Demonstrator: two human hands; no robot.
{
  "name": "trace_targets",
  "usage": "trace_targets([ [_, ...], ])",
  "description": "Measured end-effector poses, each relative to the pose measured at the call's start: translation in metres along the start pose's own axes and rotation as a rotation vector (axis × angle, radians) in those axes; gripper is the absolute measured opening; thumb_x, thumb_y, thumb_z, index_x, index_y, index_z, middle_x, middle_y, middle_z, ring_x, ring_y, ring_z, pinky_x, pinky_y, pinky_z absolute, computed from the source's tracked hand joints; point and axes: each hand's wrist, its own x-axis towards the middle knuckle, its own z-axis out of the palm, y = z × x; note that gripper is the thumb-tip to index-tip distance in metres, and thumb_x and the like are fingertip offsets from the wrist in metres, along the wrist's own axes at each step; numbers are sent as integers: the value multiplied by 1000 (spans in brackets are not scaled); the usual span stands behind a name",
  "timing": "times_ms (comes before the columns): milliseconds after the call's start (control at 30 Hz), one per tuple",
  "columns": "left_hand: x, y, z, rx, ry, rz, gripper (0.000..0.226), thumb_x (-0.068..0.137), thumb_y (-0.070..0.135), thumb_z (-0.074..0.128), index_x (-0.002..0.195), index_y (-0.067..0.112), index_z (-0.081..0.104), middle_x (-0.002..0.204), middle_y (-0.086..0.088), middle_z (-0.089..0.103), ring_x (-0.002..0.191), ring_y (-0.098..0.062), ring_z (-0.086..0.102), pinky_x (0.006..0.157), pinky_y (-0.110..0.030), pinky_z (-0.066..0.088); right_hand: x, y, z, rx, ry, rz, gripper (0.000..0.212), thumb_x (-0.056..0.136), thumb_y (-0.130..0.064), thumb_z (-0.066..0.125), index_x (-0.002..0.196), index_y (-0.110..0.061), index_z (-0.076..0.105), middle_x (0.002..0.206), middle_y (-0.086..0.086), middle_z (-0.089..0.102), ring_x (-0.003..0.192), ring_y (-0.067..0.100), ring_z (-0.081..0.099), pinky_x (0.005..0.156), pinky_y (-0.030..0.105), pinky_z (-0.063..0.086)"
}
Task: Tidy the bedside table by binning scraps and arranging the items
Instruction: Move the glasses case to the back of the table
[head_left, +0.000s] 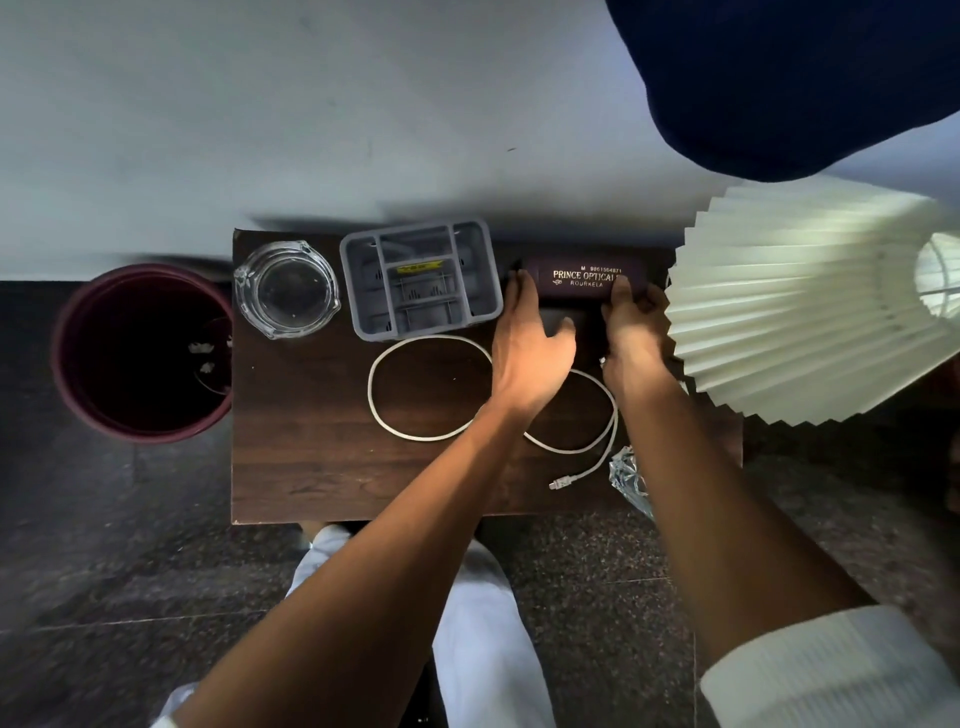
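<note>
A dark spectacle case (582, 280) with gold lettering lies at the back of the dark wooden bedside table (311, 457). My left hand (530, 343) touches its left end with the fingertips, thumb spread. My right hand (636, 332) rests its fingers on the case's right end. A grey compartment organiser (478, 275) sits left of the case, with a yellow item inside. A clear glass ashtray (285, 288) stands at the back left corner. A white cable (415, 431) lies looped across the table's middle. A crumpled clear wrapper (631, 475) sits at the front right edge.
A maroon bin (67, 364) stands on the floor left of the table, with a few white scraps inside. A pleated white lampshade (789, 301) overhangs the table's right side. Dark blue fabric (789, 78) hangs at the top right. My legs in white trousers (483, 623) are below the table.
</note>
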Motion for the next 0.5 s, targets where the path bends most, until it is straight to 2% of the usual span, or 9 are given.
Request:
trace_targets([
  [233, 8, 0, 1, 29, -22, -5, 76, 98, 19, 59, 161, 8, 17, 171, -6, 11, 157, -19, 14, 118, -18, 9, 9, -2, 4, 25, -28, -63, 58, 94, -42, 62, 143, -15, 47, 144, 12, 55, 133, 30, 52, 114, 43, 40],
  [367, 0, -6, 3, 93, -17, 74, 80, 97, 18, 60, 161, 8, 12, 172, -5, -2, 158, -21, 8, 121, -23, 11, 0, 4, -3, -64, -6, -83, 55, 94, -45, 60, 141, -19, 48, 141, 7, 58, 131, 28, 53, 113, 43, 39],
  [433, -10, -11, 6, 123, -13, 117, 80, 97, 18, 60, 162, 11, 13, 172, -3, -5, 158, -21, 8, 123, -27, 17, -11, 5, -9, -110, -1, -118, 54, 96, -41, 59, 141, -13, 48, 142, 10, 57, 133, 30, 51, 115, 42, 36],
  [500, -25, -16, 7, 127, -20, 137, 74, 98, 17, 58, 161, 13, 19, 172, -1, -2, 158, -19, 10, 121, -25, 19, -31, 6, -18, -214, 32, -163, 49, 98, -31, 59, 138, -5, 49, 139, 16, 56, 132, 34, 51, 113, 38, 35],
])
